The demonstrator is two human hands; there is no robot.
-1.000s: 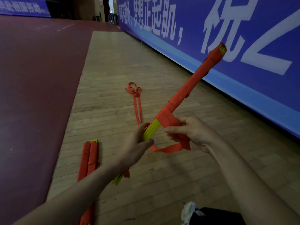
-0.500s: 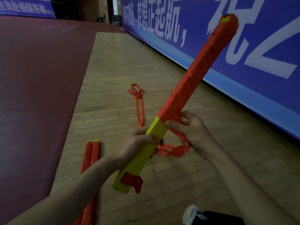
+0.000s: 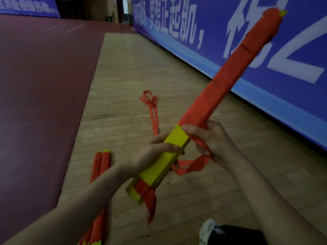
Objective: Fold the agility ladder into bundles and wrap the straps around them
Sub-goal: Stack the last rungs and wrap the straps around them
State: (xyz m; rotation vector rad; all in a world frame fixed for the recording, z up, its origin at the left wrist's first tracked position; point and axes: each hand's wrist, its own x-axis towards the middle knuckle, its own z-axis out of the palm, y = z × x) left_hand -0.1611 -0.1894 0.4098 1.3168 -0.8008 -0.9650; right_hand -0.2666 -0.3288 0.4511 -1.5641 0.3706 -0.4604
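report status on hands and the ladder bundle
Left hand grips bundle on its bare yellow part. Right hand pinches orange strap at wrap edge. Two wrapped bundles on floor, clear of hands.

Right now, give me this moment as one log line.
left hand: grips bundle | right hand: holds strap | wrap: partial

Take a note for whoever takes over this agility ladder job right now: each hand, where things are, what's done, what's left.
Left hand: grip around the bare yellow stretch of the held bundle.
Right hand: pinches the orange strap against the wrap's lower edge; slack loop hangs beneath.
Done: the bundle's upper part is wrapped; two wrapped bundles lie on the wooden floor, left.
Left: wrap the yellow stretch toward the near end. Loose strap lies on the floor ahead.
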